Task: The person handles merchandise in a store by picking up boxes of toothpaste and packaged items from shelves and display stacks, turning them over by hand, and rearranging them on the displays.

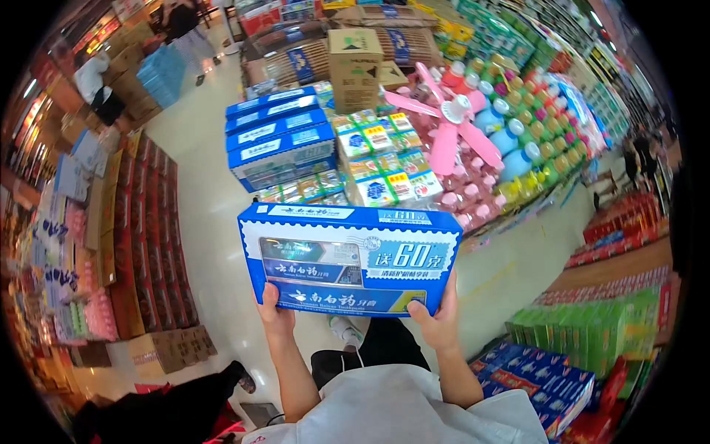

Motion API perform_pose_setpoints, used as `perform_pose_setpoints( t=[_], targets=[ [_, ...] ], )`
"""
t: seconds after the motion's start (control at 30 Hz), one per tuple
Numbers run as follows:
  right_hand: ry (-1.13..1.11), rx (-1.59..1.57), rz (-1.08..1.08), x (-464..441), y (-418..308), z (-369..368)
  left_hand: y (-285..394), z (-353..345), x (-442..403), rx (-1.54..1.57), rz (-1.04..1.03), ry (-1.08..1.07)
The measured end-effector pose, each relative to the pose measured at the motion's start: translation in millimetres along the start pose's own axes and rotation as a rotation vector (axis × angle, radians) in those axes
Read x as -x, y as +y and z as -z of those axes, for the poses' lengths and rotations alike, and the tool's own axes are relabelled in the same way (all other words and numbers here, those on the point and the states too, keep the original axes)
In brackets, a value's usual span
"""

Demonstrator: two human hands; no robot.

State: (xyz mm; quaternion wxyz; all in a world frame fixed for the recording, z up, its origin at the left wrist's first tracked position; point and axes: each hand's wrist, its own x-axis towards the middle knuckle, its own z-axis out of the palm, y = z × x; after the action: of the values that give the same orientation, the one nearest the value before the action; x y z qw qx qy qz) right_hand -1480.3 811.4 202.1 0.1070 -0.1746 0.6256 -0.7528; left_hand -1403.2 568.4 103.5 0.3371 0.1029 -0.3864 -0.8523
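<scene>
A large blue and white toothpaste gift box [347, 259] is held up in front of my body, its printed front tilted up toward me. My left hand [276, 307] grips its lower left corner, thumb on the front. At the lower right corner my right hand [438, 318] holds it the same way; the other fingers of both hands are mostly hidden behind it. Just beyond stand similar blue boxes [281, 152] in a row. Beside them are packs of soap-like bars [384, 177] wrapped in clear film with green bands.
Behind the packs stand a brown carton [355, 70], a pink fan [456, 111] and many coloured bottles [510, 140]. Red-brown stacked cartons [148, 229] line the left aisle. Green packages [584, 333] and blue boxes [532, 381] lie near my right. Other people [96, 81] stand farther off.
</scene>
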Motion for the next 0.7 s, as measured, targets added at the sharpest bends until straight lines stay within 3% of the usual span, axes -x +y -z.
perform_pose_setpoints(
  t=[0.13,0.23,0.33,0.47,0.57,0.63,0.7],
  targets=[
    [0.163,0.045,0.003,10,5,-16,15,6,-3,-0.058,0.164,0.074],
    [0.276,0.012,0.069,20,-7,-19,39,1,-10,-0.309,0.143,-0.023],
    [0.328,-0.043,0.106,27,-8,-28,63,-11,-21,-0.400,0.063,-0.124],
    [0.382,-0.054,0.118,26,-12,-36,52,-13,-35,-0.413,0.034,-0.095],
    [0.507,-0.036,0.157,22,-64,-70,103,-46,-69,-0.461,0.106,-0.283],
    [0.600,-0.006,0.144,15,-59,-100,103,-29,-104,-0.440,0.136,-0.369],
    [0.675,-0.003,0.162,29,-52,-83,81,-39,-98,-0.441,0.144,-0.445]
  ],
)
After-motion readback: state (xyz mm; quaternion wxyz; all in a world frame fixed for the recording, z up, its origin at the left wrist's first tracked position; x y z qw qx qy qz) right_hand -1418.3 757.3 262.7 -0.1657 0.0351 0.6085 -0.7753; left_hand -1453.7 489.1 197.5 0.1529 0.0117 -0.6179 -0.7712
